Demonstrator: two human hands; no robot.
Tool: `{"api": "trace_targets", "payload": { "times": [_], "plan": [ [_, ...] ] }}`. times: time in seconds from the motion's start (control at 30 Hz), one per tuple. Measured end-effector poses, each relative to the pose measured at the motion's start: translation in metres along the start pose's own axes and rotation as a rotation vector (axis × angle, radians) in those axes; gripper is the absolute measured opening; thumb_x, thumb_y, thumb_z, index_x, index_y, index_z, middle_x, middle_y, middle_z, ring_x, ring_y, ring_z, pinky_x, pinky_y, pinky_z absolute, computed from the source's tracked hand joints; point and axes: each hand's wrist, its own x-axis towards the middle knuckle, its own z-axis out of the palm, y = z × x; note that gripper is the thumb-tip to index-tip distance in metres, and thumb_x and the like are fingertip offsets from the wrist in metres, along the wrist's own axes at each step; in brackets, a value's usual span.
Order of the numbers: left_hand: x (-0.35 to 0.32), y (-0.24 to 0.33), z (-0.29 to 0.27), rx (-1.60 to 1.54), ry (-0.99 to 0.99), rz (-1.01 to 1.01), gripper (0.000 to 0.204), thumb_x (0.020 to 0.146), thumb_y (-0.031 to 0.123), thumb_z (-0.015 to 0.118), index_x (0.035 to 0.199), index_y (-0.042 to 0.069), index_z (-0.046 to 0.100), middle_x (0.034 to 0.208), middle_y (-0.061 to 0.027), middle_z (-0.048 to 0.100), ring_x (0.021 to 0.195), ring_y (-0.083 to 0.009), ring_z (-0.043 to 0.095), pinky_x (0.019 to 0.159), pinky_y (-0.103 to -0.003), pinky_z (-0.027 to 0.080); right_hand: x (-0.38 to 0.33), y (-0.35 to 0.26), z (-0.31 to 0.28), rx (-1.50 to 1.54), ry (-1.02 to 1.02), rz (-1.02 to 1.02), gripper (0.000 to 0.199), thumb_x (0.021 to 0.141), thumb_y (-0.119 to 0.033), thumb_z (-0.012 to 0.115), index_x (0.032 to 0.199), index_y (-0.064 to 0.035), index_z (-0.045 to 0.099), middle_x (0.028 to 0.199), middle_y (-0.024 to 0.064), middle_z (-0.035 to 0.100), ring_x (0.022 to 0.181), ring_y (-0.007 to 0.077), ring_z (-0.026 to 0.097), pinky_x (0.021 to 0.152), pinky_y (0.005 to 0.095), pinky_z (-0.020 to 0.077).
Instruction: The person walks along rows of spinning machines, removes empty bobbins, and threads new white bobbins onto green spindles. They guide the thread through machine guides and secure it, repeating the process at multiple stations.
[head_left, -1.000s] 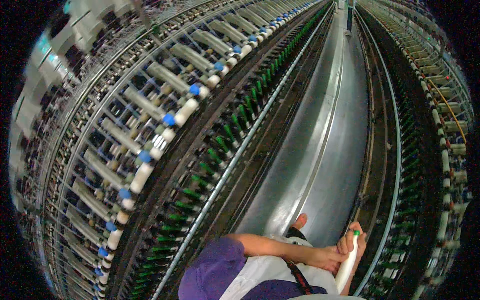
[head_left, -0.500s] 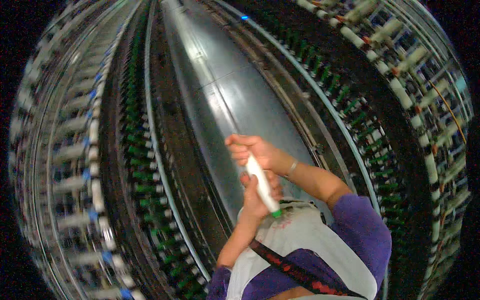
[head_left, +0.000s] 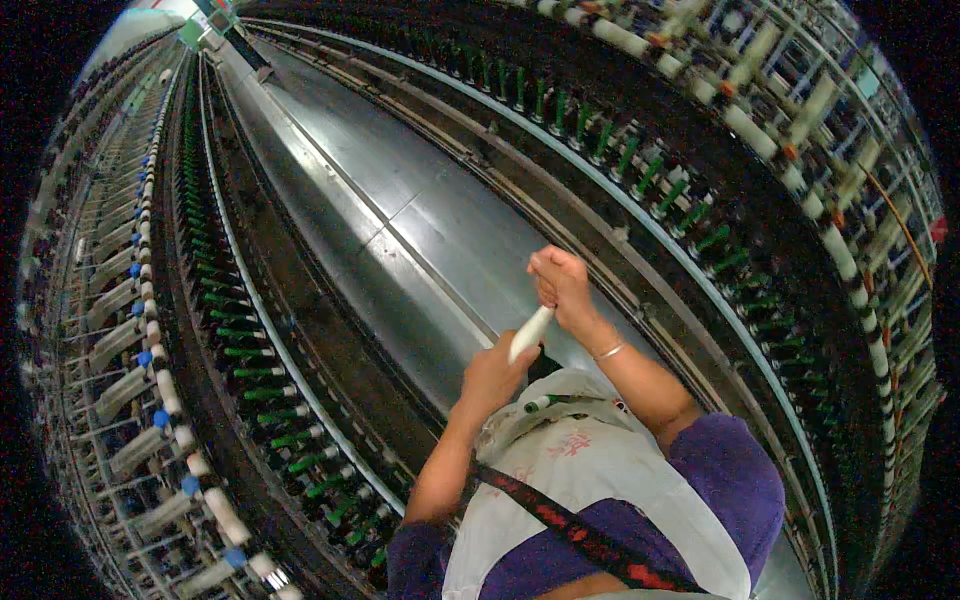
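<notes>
A white, tapered yarn bobbin [head_left: 529,336] is held slantwise in front of my waist, between my two hands. Round its lower, thicker part my left hand [head_left: 494,376] is closed, hiding that end. My right hand [head_left: 562,287] forms a fist at the upper, narrow end, and its fingers cover the tip. Just below my hands, a short green tube [head_left: 545,403] with a pale end lies at the pocket edge of my light apron [head_left: 590,460].
Spinning frames run along both sides of a shiny metal aisle floor [head_left: 400,220]. Green bobbin tubes [head_left: 265,393] line the left rail, and more green tubes [head_left: 625,158] line the right one. White rollers [head_left: 225,515] sit farther out. A dark post [head_left: 245,50] stands at the far end.
The aisle view has swung, its far end shifting left. My hands have moved right in the picture; the bobbin now tilts the other way, and its green end no longer shows.
</notes>
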Motion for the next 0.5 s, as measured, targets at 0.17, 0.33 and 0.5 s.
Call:
{"api": "trace_targets", "payload": {
  "times": [0.17,0.33,0.5],
  "plan": [
    [0.087,-0.042,-0.04,-0.034,-0.024,0.049,0.043,0.088,0.039,0.055,0.116,0.008,0.05,0.082,-0.0212,0.063,0.079,-0.0402,0.061,0.07,-0.045,0.047,0.109,-0.007,0.005,-0.011,-0.174,-0.156,0.021,0.089,-0.024,0.056,0.083,-0.0042,0.058,0.053,-0.005,0.043,0.046,0.0037,0.037,0.044,0.02,0.0298],
    [0.169,-0.084,-0.109,-0.84,0.021,-0.062,0.035,0.087,0.022,0.06,0.116,0.007,0.046,0.093,-0.0089,0.061,0.084,-0.0224,0.062,0.074,-0.035,0.048,0.216,0.003,0.038,-0.271,-0.267,0.036,0.026,0.084,-0.023,0.06,0.1,-0.0022,0.06,0.071,-0.0058,0.05,0.06,0.0031,0.044,0.047,0.0194,0.0354],
    [0.261,-0.106,-0.184,-1.481,0.464,0.069,0.025,0.085,0.006,0.056,0.109,0.005,0.048,0.101,-0.0086,0.058,0.093,-0.0208,0.058,0.081,-0.037,0.048,0.277,0.039,0.127,-0.612,-0.6,0.166,0.039,0.08,-0.021,0.065,0.112,-0.0009,0.058,0.1,0.0027,0.058,0.083,0.0087,0.054,0.069,0.0232,0.0456]
  ]
}}
